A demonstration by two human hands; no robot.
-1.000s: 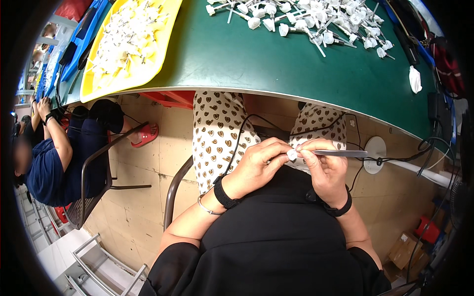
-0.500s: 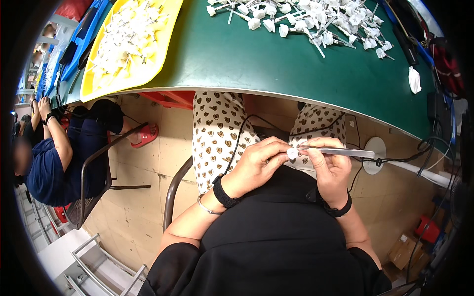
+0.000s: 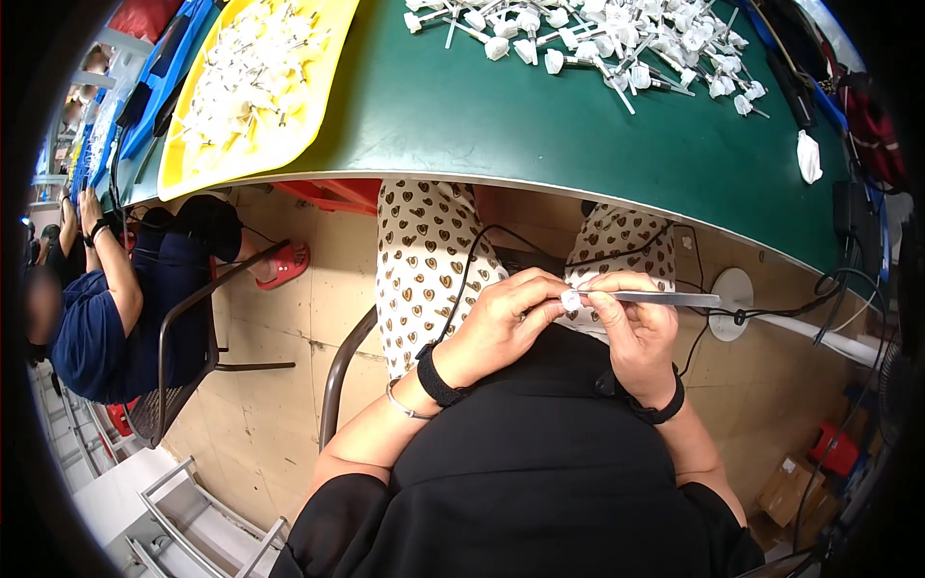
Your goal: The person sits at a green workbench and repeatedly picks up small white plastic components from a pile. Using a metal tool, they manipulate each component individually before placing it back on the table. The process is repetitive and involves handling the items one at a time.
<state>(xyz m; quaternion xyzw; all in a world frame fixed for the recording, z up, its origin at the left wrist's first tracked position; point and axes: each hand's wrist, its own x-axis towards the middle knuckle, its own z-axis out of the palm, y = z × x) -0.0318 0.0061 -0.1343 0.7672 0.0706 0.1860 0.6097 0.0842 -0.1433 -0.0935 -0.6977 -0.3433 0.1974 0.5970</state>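
Above my lap, my left hand (image 3: 515,313) pinches a small white plastic part (image 3: 571,300) between thumb and fingertips. Close against it on the right is my right hand (image 3: 636,323), closed round a pair of metal tweezers (image 3: 674,299). The tweezers lie nearly level, their blunt end sticking out to the right. Their tips meet the white part, though my fingers hide the exact contact. Up on the green table (image 3: 462,125) lies a loose pile of similar white-headed parts with thin metal stems (image 3: 626,43).
A yellow tray (image 3: 323,106) full of small white parts sits at the table's left. A crumpled white piece (image 3: 808,156) lies near the right edge, beside black cables (image 3: 848,279). At left, a co-worker in dark blue (image 3: 92,328) sits on a brown chair (image 3: 183,308).
My right hand and the tweezers have shifted slightly left, closer to the white part. My left hand stays almost where it was.
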